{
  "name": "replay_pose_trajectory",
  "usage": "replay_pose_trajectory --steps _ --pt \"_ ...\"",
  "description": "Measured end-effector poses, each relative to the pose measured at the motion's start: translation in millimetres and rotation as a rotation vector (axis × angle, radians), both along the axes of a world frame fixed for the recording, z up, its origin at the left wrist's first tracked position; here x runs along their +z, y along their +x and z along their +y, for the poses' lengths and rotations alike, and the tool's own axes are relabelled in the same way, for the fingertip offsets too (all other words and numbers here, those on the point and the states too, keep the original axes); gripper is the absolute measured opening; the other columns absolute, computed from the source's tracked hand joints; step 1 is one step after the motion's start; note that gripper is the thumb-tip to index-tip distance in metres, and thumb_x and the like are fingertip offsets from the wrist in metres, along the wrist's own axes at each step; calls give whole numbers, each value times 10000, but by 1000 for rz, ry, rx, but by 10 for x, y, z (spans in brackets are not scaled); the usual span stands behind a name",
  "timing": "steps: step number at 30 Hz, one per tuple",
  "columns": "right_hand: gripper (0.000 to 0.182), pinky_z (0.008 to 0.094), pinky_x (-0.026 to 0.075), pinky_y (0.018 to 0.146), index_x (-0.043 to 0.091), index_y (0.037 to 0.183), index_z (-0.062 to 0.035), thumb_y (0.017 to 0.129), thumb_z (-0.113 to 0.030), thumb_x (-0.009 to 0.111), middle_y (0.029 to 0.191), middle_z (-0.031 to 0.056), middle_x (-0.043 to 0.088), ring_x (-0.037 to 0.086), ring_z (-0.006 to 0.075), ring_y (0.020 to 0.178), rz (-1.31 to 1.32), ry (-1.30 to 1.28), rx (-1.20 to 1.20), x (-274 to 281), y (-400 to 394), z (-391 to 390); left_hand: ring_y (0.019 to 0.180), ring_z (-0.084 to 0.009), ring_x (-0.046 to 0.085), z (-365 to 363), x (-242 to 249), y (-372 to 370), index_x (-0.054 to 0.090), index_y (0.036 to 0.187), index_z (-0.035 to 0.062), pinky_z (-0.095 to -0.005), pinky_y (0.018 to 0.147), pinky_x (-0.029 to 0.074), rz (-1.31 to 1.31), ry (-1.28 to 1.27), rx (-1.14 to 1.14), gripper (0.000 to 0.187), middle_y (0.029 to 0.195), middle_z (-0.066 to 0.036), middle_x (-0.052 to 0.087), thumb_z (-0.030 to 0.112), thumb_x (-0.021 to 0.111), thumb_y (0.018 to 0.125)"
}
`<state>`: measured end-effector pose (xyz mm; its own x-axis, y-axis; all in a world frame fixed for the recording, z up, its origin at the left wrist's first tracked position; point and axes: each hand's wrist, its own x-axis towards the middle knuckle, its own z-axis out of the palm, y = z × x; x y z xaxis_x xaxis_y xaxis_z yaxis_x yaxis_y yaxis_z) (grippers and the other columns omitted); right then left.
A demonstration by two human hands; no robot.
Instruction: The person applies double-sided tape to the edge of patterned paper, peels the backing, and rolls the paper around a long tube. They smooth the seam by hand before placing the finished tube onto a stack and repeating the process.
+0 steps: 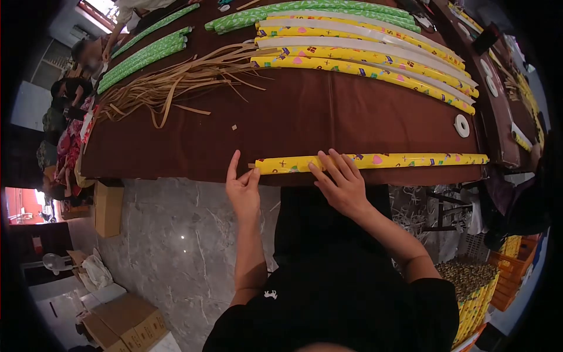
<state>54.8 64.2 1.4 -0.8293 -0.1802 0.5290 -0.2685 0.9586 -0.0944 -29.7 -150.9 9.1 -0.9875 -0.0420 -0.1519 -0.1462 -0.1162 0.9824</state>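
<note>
A long yellow patterned roll [410,159] lies along the near edge of the brown-covered table [281,111]. At its left end, my left hand [243,188] touches a short brown strip [251,165] that sticks out of the roll, thumb against it and index finger stretched out. My right hand [342,180] lies flat across the roll left of its middle, fingers spread. Beyond, several yellow rolls [363,56] lie side by side, with pale paper showing between them. A bundle of brown paper strips [170,85] lies to their left.
Green rolls [146,56] lie at the back left and more green ones [316,12] at the back. A white tape roll [461,125] is near the right edge. Another person's arm [114,38] reaches in at the far left. Cardboard boxes [126,322] stand on the floor.
</note>
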Motion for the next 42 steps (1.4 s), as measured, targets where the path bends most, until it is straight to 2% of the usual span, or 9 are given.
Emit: replay_pose_trajectory --steps 9,12,17,20,26,32,36,39,42 --pt "547 409 335 1115 510 1390 -213 875 -340 643 1454 78 459 436 277 1343 -65 57 29 -13 19 54 847 -66 611 2 0 -11 399 1452 35 -207 867 460 -21 24 21 619 878 -120 719 -74 611 881" --pt "586 474 273 1143 486 1411 -247 869 -422 626 1473 61 440 403 273 1371 -80 124 -15 -30 58 45 860 -68 613 22 30 -5 392 1454 33 -210 879 456 -29 14 23 622 889 -129 721 -75 609 881" --pt "723 627 142 1139 345 1480 -378 833 -601 578 1560 38 297 243 292 1453 -125 197 -132 -172 120 -16 874 -73 612 -1 -32 -18 373 1461 23 -213 891 448 0 27 4 630 911 -143 723 -76 604 884" --pt "751 629 128 1141 309 1491 -399 827 -632 570 1575 49 258 201 330 1462 -107 226 -132 -206 137 -18 875 -74 613 -5 -17 -7 371 1459 18 -213 892 445 0 35 3 625 918 -141 722 -75 601 886" --pt "738 665 107 1123 334 1488 -389 833 -632 573 1571 91 260 195 404 1448 -122 120 -240 -223 256 3 861 -67 605 28 15 -11 379 1453 20 -203 866 441 6 40 10 595 874 -115 710 -59 592 903" --pt "681 732 151 1053 378 1443 -474 817 -662 569 1569 155 242 209 471 1421 -26 46 -310 -256 380 104 759 -26 545 19 -1 -32 406 1444 29 -159 766 422 8 26 27 592 779 -40 663 -62 606 895" --pt "701 760 188 1010 416 1431 -453 790 -679 586 1569 168 235 221 500 1401 -61 149 -374 -268 437 278 731 -15 530 64 85 -11 412 1442 34 -139 693 408 -35 48 49 594 771 -33 663 -68 607 890" --pt "695 754 187 1016 422 1432 -437 797 -665 591 1563 177 238 220 516 1394 -33 30 -366 -245 498 348 686 -4 512 34 37 -23 419 1441 41 -124 617 378 -29 33 55 599 773 -34 667 -70 611 885" --pt "621 744 124 1048 512 1383 -379 825 -645 573 1547 227 252 182 541 1403 -48 32 -399 -228 517 395 629 12 468 27 9 -27 427 1438 47 -122 567 344 -18 25 43 596 765 -35 673 -61 617 883"
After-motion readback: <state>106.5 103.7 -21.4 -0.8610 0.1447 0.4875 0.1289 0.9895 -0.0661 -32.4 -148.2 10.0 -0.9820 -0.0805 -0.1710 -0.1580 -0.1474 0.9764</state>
